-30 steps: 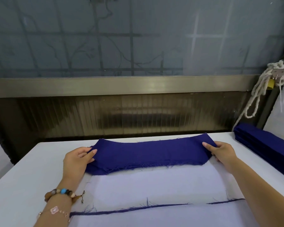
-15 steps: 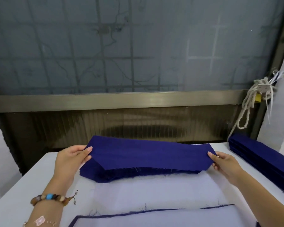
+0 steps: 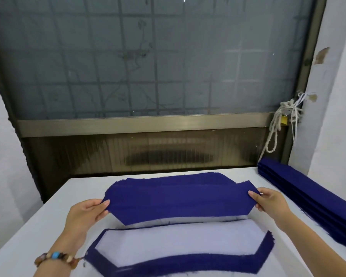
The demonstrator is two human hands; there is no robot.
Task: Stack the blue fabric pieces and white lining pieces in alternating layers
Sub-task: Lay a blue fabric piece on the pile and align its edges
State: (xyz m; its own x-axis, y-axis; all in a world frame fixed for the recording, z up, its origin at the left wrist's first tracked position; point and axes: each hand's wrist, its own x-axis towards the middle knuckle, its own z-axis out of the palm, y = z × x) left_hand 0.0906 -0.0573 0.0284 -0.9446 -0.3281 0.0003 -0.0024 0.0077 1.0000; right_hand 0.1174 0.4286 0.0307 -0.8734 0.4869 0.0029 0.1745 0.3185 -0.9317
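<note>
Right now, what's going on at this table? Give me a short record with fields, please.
Held: blue fabric piece, stretched between both hands
Left hand: pinches its left end
Right hand: pinches its right end
Near stack: white lining piece on top, blue edges showing beneath
Far pile: blue pieces
Right edge: folded blue fabric
Surface: white table
</note>
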